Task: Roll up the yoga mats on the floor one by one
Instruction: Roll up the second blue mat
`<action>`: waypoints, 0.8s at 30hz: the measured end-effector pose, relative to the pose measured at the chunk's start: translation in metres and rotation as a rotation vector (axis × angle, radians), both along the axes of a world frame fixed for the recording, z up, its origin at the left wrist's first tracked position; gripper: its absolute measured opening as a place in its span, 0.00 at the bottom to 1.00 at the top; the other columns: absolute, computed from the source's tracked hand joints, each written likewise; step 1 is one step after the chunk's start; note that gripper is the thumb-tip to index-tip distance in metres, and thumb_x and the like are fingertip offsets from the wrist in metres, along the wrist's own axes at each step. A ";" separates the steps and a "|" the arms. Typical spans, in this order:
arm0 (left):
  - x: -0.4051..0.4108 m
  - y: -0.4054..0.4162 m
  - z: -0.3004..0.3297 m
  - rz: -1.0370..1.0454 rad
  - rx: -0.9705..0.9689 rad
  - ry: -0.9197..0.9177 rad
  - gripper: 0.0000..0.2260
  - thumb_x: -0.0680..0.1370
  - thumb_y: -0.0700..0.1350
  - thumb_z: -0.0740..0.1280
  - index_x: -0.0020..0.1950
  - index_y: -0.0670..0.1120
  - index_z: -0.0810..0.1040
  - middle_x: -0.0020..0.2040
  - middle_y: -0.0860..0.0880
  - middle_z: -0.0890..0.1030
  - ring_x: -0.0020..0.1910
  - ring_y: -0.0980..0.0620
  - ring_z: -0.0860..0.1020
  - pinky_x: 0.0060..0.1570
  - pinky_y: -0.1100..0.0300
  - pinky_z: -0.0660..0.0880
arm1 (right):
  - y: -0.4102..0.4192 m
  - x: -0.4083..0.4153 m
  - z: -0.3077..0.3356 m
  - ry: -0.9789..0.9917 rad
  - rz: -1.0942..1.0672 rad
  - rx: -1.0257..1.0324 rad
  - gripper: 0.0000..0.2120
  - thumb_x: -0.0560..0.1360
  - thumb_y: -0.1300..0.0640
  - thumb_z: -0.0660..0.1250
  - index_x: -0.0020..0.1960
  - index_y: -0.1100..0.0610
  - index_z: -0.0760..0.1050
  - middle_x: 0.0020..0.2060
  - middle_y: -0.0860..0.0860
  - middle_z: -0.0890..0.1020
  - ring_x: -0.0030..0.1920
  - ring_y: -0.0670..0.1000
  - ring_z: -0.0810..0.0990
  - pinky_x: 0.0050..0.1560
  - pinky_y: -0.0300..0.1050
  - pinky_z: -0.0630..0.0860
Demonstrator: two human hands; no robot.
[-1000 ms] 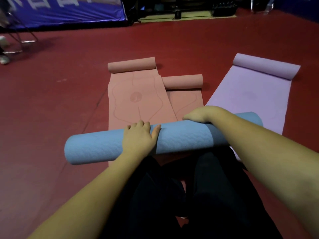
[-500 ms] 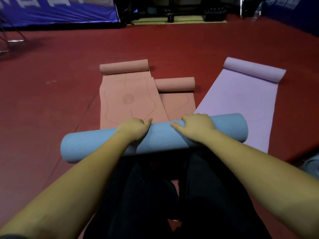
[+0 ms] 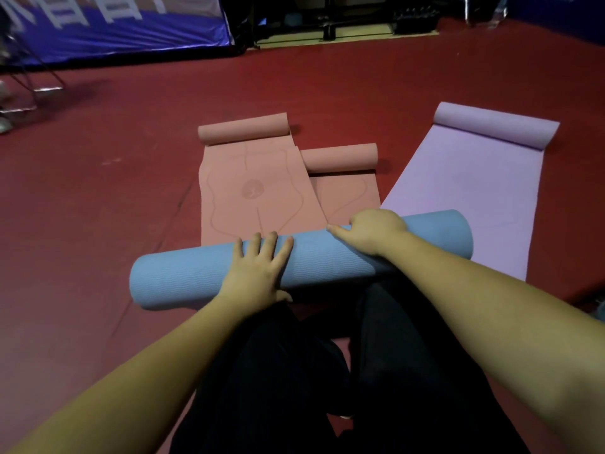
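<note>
A fully rolled blue yoga mat (image 3: pixel 183 280) lies crosswise in front of my knees. My left hand (image 3: pixel 257 271) rests flat on top of it, fingers straight and spread. My right hand (image 3: pixel 373 232) sits over the roll further right, its fingers curled over the far side. Beyond the roll lie two salmon-pink mats, the left one (image 3: pixel 252 191) and the right one (image 3: pixel 343 188), each partly unrolled with a roll at its far end. A lilac mat (image 3: pixel 465 178) lies to the right, also rolled only at its far end.
The floor (image 3: pixel 98 208) is dark red. A blue banner (image 3: pixel 114 24) and dark equipment (image 3: pixel 327 14) stand along the far wall. Metal chair legs (image 3: pixel 29 80) are at the far left. My dark-trousered legs (image 3: pixel 327 371) fill the bottom centre.
My left hand has flattened on the roll with its fingers spread, where it was curled over the top before. My right hand stays on the roll's far side.
</note>
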State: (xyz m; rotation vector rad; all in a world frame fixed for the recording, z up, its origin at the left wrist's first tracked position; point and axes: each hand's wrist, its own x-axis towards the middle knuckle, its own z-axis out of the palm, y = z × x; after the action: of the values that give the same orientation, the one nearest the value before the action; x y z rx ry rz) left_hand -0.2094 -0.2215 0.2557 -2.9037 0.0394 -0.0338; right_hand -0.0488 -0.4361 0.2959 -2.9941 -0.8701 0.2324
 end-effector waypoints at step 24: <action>0.015 0.003 0.068 -0.007 -0.425 0.358 0.47 0.59 0.67 0.76 0.72 0.58 0.60 0.63 0.49 0.75 0.60 0.45 0.75 0.58 0.50 0.73 | 0.000 -0.002 0.049 0.451 -0.074 -0.092 0.31 0.79 0.32 0.51 0.66 0.53 0.76 0.67 0.55 0.75 0.63 0.56 0.74 0.59 0.50 0.67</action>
State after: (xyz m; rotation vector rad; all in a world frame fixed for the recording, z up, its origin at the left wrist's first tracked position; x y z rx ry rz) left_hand -0.1941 -0.2189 0.3237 -3.2897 0.1163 0.5392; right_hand -0.0509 -0.4365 0.3453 -2.8559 -0.7112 0.9217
